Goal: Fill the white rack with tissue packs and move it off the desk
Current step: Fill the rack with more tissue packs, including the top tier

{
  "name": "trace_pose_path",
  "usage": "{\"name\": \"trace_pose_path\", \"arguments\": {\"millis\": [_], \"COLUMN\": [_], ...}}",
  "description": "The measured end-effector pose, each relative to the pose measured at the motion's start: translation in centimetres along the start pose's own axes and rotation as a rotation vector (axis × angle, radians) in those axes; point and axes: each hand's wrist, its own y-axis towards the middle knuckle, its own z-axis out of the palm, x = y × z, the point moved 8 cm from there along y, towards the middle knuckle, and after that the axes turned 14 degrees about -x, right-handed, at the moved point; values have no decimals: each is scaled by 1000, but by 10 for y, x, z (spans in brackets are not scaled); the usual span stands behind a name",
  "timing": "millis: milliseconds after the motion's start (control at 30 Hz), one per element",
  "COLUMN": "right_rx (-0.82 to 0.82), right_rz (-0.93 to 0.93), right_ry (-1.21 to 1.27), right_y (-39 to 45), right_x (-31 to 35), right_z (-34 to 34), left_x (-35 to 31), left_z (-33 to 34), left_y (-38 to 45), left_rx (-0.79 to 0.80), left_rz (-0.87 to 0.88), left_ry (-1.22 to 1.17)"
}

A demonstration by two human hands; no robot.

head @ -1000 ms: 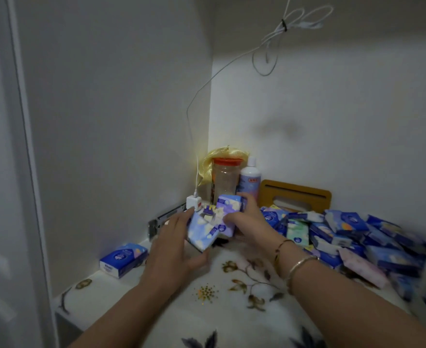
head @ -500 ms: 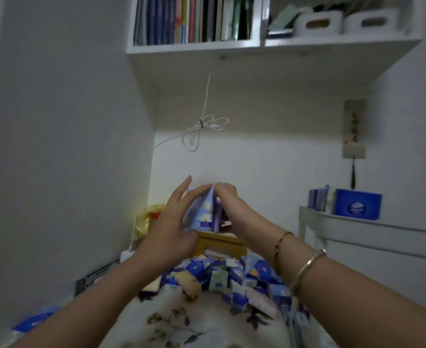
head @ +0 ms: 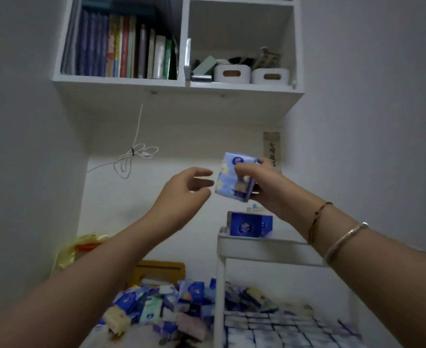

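Note:
My right hand [head: 264, 182] grips a small stack of blue tissue packs [head: 232, 177] in the air above the top tier of the white rack [head: 262, 249]. My left hand [head: 184, 189] hovers just left of the packs with relaxed fingers, holding nothing. A dark blue tissue box [head: 249, 223] stands on the rack's top tier. The rack's lower tier [head: 282, 327] holds rows of packs. A heap of loose tissue packs [head: 161, 307] lies on the desk left of the rack.
A wall shelf [head: 171, 89] with books and two white bins hangs overhead. A bundled white cable [head: 134, 159] dangles from it. A yellow bag [head: 73, 249] and a wooden holder [head: 159, 268] stand at the desk's back left.
The packs went up and to the right, from the desk toward the rack's top tier. My left hand has let go of them; only my right hand holds them now.

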Motion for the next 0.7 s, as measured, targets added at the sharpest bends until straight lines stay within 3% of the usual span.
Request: {"name": "trace_pose_path", "arguments": {"millis": [133,267,433,567,700], "right_rx": [-175,-201,-43,195,199], "right_rz": [-14,83,172,234,201], "right_ry": [-122,-253,-379,-599,-747], "right_y": [22,35,40,33,31], "right_x": [-11,-41,-78,-96,-96], "right_z": [-62,-84,-72,-60,-67], "left_x": [-4,-1,7,13,15], "left_z": [35,51,62,67,69], "left_y": [3,-1,-14,-25,-28], "left_rx": [92,137,251,306,342], "left_rz": [-45,-72,-91,-125,-131], "left_ry": [139,205,255,260,244]}}
